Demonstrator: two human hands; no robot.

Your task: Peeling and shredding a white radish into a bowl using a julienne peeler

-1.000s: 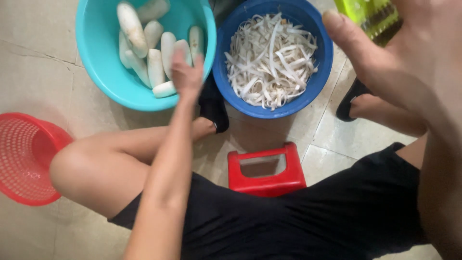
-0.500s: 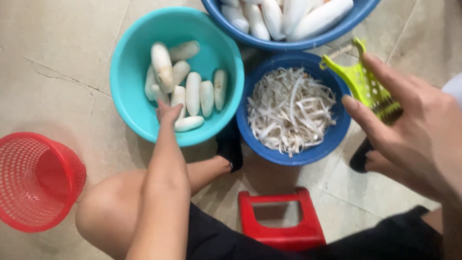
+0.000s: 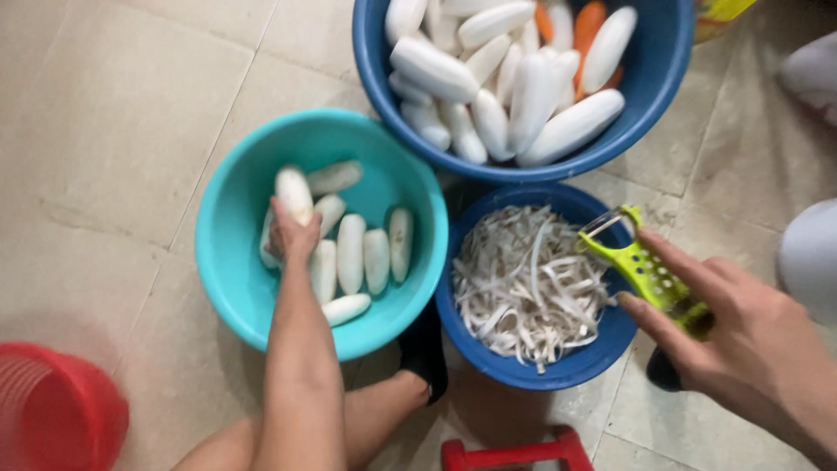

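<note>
My left hand (image 3: 292,234) reaches into the teal bowl (image 3: 228,262) and closes around one of the several peeled white radishes (image 3: 351,253) lying in it. My right hand (image 3: 741,336) holds a lime-green peeler (image 3: 643,270) over the right rim of the small blue bowl (image 3: 558,371), which is full of white peel strips (image 3: 523,288). A large blue basin (image 3: 628,131) at the top holds many peeled white radishes (image 3: 523,87) and a few orange carrots (image 3: 588,26).
A red mesh basket (image 3: 52,414) stands at the lower left. The top of a red plastic stool (image 3: 514,453) shows at the bottom edge. My knee and a black sandal (image 3: 425,349) lie between the bowls. The floor is beige tile.
The view has shifted so the large basin is in sight. My left hand moved deeper into the teal bowl onto a radish. My right hand brought the peeler over the peel bowl.
</note>
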